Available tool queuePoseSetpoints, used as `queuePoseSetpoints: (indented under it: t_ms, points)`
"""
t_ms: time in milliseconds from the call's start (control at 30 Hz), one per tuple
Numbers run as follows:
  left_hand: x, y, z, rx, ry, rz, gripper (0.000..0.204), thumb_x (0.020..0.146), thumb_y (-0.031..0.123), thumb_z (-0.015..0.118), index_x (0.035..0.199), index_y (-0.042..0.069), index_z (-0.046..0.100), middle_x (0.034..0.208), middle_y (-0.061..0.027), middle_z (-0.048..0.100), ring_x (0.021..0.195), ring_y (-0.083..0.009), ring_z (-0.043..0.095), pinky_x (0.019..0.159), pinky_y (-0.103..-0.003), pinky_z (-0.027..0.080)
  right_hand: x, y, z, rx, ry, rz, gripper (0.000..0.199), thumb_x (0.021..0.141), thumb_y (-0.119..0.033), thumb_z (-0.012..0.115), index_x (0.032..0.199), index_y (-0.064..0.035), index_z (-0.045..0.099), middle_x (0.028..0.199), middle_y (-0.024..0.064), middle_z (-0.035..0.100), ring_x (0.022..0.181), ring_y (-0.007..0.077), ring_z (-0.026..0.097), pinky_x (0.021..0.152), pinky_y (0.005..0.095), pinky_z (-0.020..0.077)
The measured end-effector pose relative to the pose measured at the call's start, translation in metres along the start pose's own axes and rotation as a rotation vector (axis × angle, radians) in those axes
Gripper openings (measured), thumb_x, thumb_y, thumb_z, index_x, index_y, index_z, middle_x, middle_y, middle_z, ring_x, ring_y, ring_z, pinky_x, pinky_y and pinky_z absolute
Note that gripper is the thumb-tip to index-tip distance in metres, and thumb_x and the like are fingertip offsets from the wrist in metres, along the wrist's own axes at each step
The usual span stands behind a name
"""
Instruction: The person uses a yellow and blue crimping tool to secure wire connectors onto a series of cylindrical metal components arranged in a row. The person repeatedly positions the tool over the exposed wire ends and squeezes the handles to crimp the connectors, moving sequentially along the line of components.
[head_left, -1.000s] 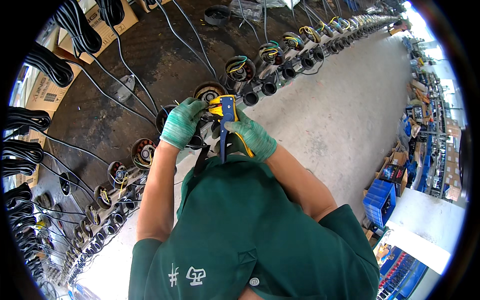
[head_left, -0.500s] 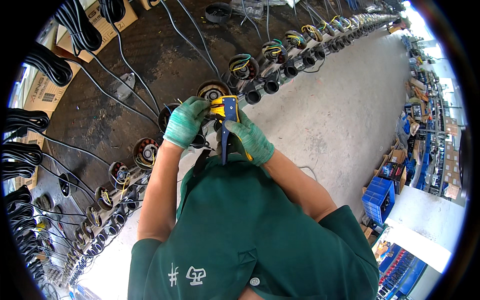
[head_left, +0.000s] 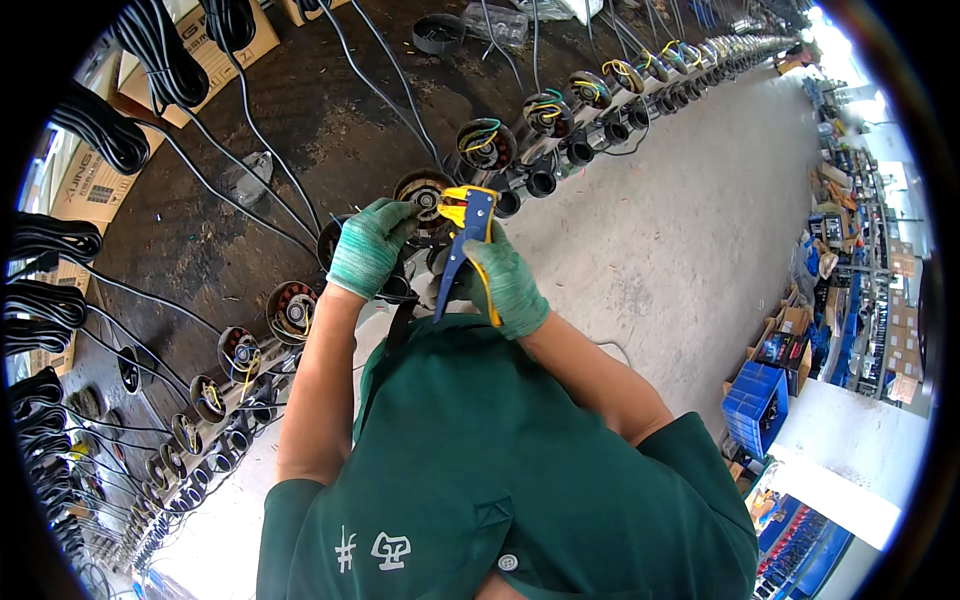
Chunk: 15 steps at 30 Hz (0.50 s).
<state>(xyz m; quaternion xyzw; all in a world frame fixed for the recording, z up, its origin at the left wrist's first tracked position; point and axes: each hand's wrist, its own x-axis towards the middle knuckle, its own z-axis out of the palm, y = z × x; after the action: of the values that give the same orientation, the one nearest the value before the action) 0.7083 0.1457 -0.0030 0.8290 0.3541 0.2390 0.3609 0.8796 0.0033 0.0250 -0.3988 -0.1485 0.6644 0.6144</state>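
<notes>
Both my hands wear green knit gloves. My right hand grips a blue and yellow wire stripper, its jaws pointing up at the open end of a round motor. My left hand is closed on the motor's left rim, fingertips next to the stripper's jaws. The thin wires at the jaws are too small to make out. The motor stands in a long row of similar motors with coloured wires.
The row of motors runs from lower left to upper right along a dark bench. Black cables hang in coils at the left, by cardboard boxes. A concrete floor lies to the right, with blue crates.
The view has shifted slightly; both hands stay at the same motor, the stripper still raised at its open end.
</notes>
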Motion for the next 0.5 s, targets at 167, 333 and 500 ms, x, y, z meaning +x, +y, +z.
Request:
queuePoseSetpoints:
  t_ms: [167, 333, 500]
  points:
    - [0.001, 0.010, 0.003, -0.323, 0.107, -0.164, 0.034, 0.095, -0.001, 0.070, 0.129, 0.002, 0.069, 0.119, -0.0186, 0.076, 0.104, -0.0287, 0.076, 0.091, -0.036, 0.058, 0.001, -0.023, -0.020, -0.029, -0.065, 0.007, 0.061, 0.102, -0.027, 0.062, 0.155, -0.0104, 0.036, 0.113, 0.0179, 0.068, 0.098, 0.0389, 0.073, 0.085, 0.0594, 0.0613]
    - [0.008, 0.016, -0.003, -0.058, 0.067, -0.209, 0.035, 0.091, -0.002, 0.072, 0.126, 0.002, 0.071, 0.126, -0.0179, 0.072, 0.110, -0.0338, 0.072, 0.095, -0.037, 0.058, 0.004, -0.035, -0.025, -0.043, -0.056, 0.048, 0.064, 0.103, -0.026, 0.062, 0.159, -0.0134, 0.035, 0.113, 0.0171, 0.069, 0.098, 0.0349, 0.073, 0.085, 0.0568, 0.0631]
    - [0.008, 0.029, -0.016, 0.286, 0.056, 0.009, 0.041, 0.082, 0.003, 0.079, 0.122, 0.005, 0.075, 0.127, -0.0171, 0.068, 0.114, -0.0395, 0.066, 0.098, -0.044, 0.057, 0.009, -0.047, -0.031, -0.094, -0.084, 0.048, 0.053, 0.104, -0.029, 0.062, 0.150, -0.0126, 0.039, 0.107, 0.0152, 0.069, 0.093, 0.0301, 0.073, 0.077, 0.0493, 0.0648]
